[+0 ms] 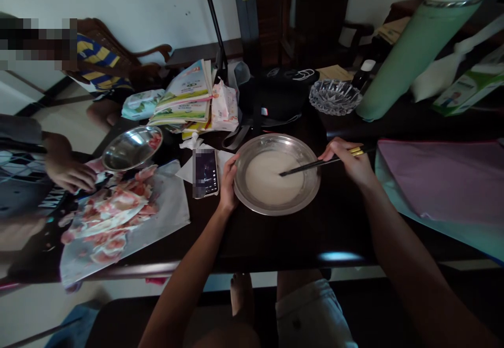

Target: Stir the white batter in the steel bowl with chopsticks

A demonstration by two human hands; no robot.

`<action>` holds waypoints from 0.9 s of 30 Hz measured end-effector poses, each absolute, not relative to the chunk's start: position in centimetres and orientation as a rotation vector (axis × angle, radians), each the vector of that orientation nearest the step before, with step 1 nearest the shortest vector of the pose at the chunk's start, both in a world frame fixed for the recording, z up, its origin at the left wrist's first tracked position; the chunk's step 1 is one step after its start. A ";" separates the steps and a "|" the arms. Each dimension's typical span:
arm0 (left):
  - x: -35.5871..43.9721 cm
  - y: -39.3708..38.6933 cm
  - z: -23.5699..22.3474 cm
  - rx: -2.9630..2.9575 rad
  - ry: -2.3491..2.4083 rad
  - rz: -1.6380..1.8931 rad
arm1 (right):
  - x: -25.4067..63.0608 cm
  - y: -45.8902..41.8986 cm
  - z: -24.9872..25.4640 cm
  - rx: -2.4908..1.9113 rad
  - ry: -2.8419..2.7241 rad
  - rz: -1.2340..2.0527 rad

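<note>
– Right grip [350, 156]?
– Closed on black chopsticks [307, 166] with gold bands. Tips are under the pale liquid [271, 172], depth unreadable. Back ends are dark on dark, hard to trace.
– Left?
– Left grip [228, 182] holds the metal bowl [275, 209] by its left rim. Fingers under the rim are hidden.
– Room around the bowl?
– Near side: dark surface [275, 243] between bowl and front edge, one glare patch to the right. Left: phone [212, 172] just beside the left grip, tight; part of its screen is pixelated. Right: folded pink-and-green cloth [452, 177], cut off by the frame. Behind: black bag [275, 96], close to the rim.
– Pose?
– Left forearm slants up and inward, hand against the rim. Right forearm comes from lower right, hand above rim height, chopsticks angled down-left across the rim.
– Further left?
– Meat slices [122, 206] heaped on a pale sheet [173, 201], co-worker's hand [74, 172] at the pile. Their other arm is blurred, cut by the frame. Steel bowl [132, 148] beyond, some meat inside.
– Far side?
– Magazines [187, 93] left, glass dish [334, 96] and green flask [421, 49] right; flask top is cropped.
</note>
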State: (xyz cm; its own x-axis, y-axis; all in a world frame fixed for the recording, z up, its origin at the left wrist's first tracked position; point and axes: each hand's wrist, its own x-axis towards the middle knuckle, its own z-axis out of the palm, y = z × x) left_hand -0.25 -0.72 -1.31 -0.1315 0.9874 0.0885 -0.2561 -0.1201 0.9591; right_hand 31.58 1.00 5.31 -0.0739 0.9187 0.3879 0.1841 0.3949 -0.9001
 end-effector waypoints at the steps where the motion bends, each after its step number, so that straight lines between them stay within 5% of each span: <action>1: -0.3 -0.7 -1.3 1.019 1.040 1.485 | 31.6 0.9 5.4 -1.005 -1.541 0.865; 27: -0.2 -0.8 -1.2 1.013 1.054 1.500 | 31.2 0.6 5.5 -0.931 -1.710 0.960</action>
State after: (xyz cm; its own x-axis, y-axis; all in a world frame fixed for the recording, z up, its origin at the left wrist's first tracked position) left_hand -0.18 -0.75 -1.22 -0.1488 0.9853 0.0838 -0.2551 -0.1202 0.9594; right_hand 31.17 0.60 5.51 -0.2771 0.8937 0.3529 0.1639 0.4058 -0.8991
